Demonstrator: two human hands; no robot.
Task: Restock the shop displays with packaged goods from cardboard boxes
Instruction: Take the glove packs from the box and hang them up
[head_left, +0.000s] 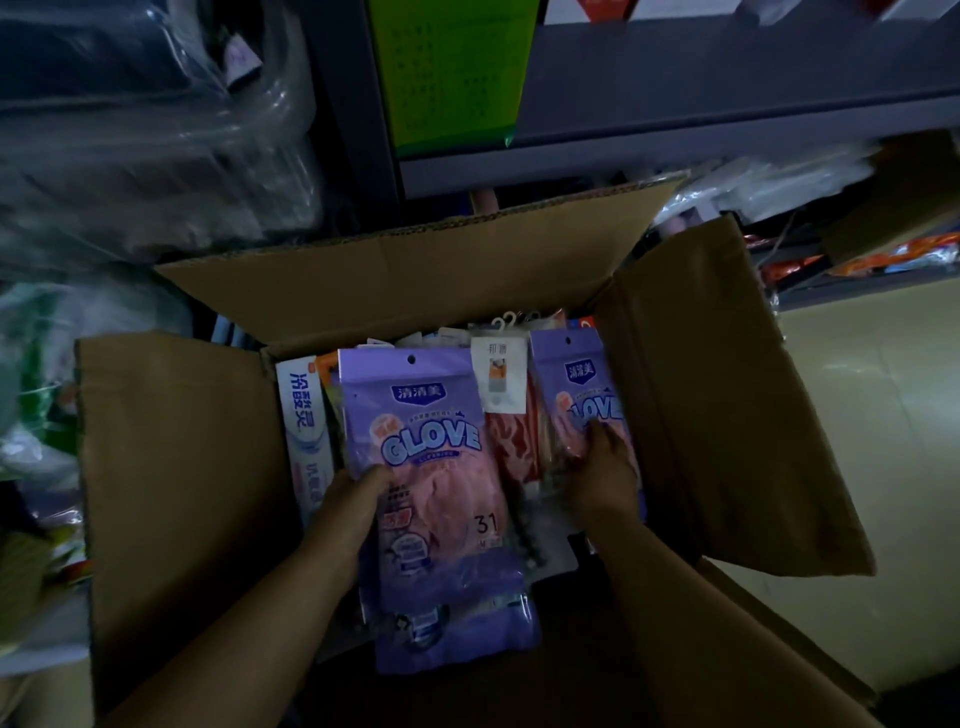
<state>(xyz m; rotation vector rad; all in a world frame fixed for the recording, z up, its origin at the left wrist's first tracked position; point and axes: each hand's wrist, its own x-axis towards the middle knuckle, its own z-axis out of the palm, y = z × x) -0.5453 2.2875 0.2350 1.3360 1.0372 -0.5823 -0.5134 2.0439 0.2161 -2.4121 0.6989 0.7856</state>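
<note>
Dim light, grey metal shelving (727, 93) behind, pale floor (872, 415) at right

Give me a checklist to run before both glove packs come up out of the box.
1. Left hand grip on the front glove pack: ok, thumb curled over its edge.
2. Right hand grip on the second glove pack: cannot tell, fingers lie on its face.
3. Cardboard box flaps open: ok.
4. Hooked packets between the packs, free of them: cannot tell.
5. Toothpaste box clear of the left pack: not ok, it stands right against it.
</note>
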